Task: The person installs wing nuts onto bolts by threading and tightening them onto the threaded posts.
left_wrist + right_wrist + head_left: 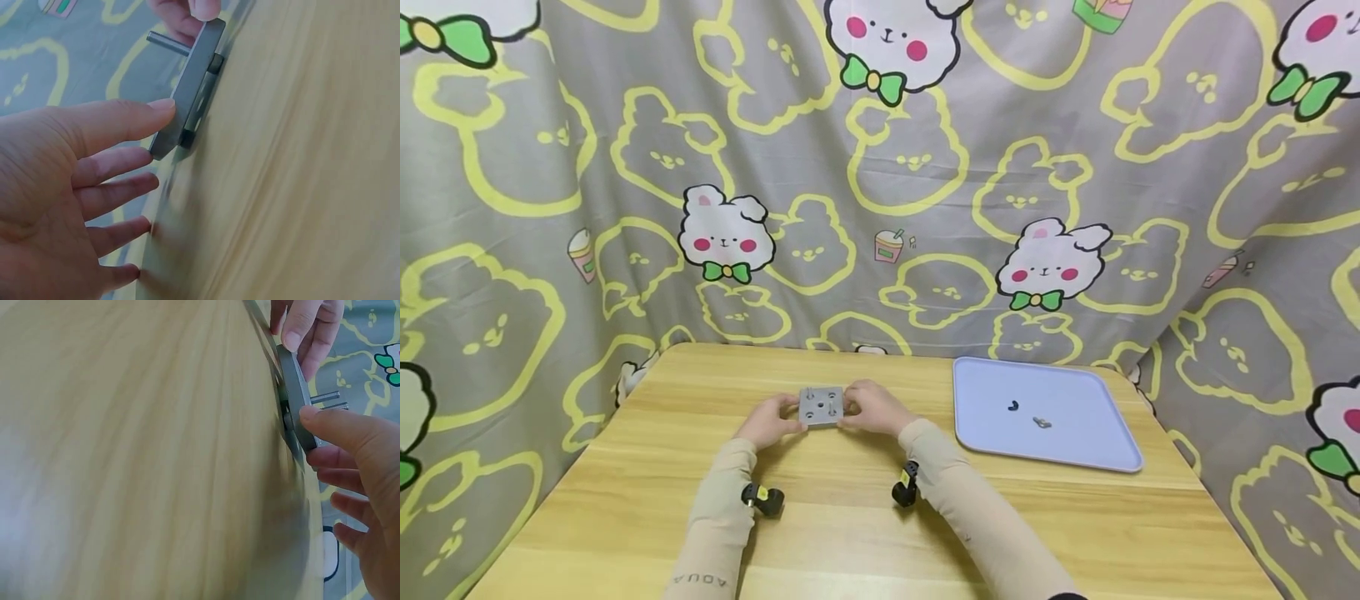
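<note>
Toward the far edge of the table, the grey plate is pinched at opposite sides by the left hand and right hand, apparently to be steadied with its upright pins left uncovered. Near the far right corner, a black piece and metal piece are carried by the tray, probably against straying.

Head view from above, forward-down, with close-up wrist views, grey plate common to both.
</note>
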`<state>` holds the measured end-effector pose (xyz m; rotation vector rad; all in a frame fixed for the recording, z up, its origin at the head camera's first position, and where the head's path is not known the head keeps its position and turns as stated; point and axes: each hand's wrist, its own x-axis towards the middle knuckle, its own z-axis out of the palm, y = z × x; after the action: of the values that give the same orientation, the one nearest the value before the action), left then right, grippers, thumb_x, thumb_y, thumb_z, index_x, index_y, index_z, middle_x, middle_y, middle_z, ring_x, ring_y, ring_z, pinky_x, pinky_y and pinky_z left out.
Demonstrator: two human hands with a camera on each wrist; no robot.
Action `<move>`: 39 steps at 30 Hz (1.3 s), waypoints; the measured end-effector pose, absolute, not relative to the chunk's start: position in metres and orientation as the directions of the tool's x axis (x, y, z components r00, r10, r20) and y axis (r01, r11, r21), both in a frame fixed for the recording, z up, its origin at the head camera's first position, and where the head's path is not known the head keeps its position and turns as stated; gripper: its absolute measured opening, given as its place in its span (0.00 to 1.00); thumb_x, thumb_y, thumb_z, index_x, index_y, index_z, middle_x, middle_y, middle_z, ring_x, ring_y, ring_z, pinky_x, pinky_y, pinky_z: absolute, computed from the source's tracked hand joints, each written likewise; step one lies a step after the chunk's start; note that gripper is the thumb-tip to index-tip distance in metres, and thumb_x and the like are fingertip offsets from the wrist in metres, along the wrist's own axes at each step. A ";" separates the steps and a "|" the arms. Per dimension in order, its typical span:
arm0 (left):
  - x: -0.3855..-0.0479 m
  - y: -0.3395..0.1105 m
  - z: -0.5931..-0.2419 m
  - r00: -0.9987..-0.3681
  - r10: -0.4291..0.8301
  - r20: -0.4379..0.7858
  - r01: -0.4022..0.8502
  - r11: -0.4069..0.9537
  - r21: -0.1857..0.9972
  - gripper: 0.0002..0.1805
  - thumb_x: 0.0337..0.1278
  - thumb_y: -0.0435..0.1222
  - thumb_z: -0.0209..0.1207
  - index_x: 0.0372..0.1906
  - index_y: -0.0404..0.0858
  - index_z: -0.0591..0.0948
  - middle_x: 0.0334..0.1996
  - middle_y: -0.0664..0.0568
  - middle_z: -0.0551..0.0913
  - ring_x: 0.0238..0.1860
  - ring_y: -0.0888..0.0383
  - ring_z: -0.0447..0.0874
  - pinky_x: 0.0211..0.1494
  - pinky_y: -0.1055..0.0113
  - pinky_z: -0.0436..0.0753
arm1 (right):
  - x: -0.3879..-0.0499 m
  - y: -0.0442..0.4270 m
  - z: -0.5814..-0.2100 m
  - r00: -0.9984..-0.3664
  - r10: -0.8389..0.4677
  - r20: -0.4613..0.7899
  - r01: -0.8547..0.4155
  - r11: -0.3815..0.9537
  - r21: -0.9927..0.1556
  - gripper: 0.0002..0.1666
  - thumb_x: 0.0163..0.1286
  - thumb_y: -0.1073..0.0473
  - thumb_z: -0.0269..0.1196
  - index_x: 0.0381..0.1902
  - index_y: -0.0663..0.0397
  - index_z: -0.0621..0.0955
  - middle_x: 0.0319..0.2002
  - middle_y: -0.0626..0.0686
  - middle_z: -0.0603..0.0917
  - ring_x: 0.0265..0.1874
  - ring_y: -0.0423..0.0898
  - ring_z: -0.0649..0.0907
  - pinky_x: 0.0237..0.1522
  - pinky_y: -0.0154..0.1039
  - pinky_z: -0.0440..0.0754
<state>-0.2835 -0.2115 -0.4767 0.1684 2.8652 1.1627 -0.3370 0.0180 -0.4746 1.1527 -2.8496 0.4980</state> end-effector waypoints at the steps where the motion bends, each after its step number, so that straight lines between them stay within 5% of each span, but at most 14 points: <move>1: -0.283 -0.208 -0.476 -0.993 0.120 0.001 0.087 0.716 0.693 0.33 0.48 0.37 0.69 0.60 0.28 0.74 0.62 0.31 0.74 0.66 0.32 0.68 0.71 0.38 0.65 | -0.336 0.021 -0.476 -0.728 -0.669 0.147 -0.680 0.679 -0.278 0.16 0.60 0.46 0.70 0.33 0.52 0.82 0.48 0.51 0.84 0.50 0.46 0.80 0.58 0.39 0.78; 12: -0.276 -0.174 -0.470 -0.985 0.169 0.035 0.152 0.759 0.633 0.33 0.44 0.35 0.71 0.58 0.27 0.76 0.58 0.34 0.79 0.62 0.35 0.74 0.69 0.42 0.69 | -0.314 0.051 -0.470 -0.769 -0.628 0.114 -0.634 0.729 -0.258 0.15 0.57 0.48 0.71 0.31 0.51 0.81 0.52 0.53 0.82 0.57 0.51 0.77 0.66 0.46 0.73; 21: -0.261 -0.141 -0.470 -0.981 0.187 0.054 0.185 0.812 0.553 0.31 0.39 0.37 0.74 0.53 0.30 0.79 0.51 0.39 0.84 0.54 0.41 0.80 0.63 0.43 0.75 | -0.288 0.078 -0.468 -0.777 -0.614 0.140 -0.627 0.733 -0.266 0.14 0.56 0.51 0.72 0.31 0.54 0.82 0.48 0.52 0.82 0.50 0.48 0.80 0.60 0.44 0.78; 28: -0.240 -0.115 -0.470 -0.976 0.215 0.045 0.208 0.840 0.501 0.30 0.41 0.41 0.73 0.53 0.33 0.79 0.52 0.41 0.83 0.57 0.39 0.77 0.64 0.33 0.67 | -0.264 0.106 -0.473 -0.773 -0.608 0.183 -0.634 0.728 -0.261 0.14 0.55 0.52 0.72 0.30 0.54 0.80 0.50 0.55 0.83 0.52 0.52 0.80 0.61 0.48 0.78; 39: -0.211 -0.089 -0.464 -0.952 0.297 0.074 0.300 0.859 0.415 0.26 0.40 0.44 0.73 0.46 0.34 0.80 0.46 0.42 0.84 0.54 0.40 0.78 0.61 0.35 0.71 | -0.227 0.134 -0.473 -0.785 -0.578 0.223 -0.619 0.734 -0.279 0.14 0.54 0.54 0.72 0.31 0.54 0.80 0.50 0.55 0.83 0.52 0.52 0.79 0.60 0.50 0.77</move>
<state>-0.2108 -0.0885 -0.4643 0.4875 3.0365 0.6792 -0.2271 0.1344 -0.4731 0.9749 -2.8115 0.5171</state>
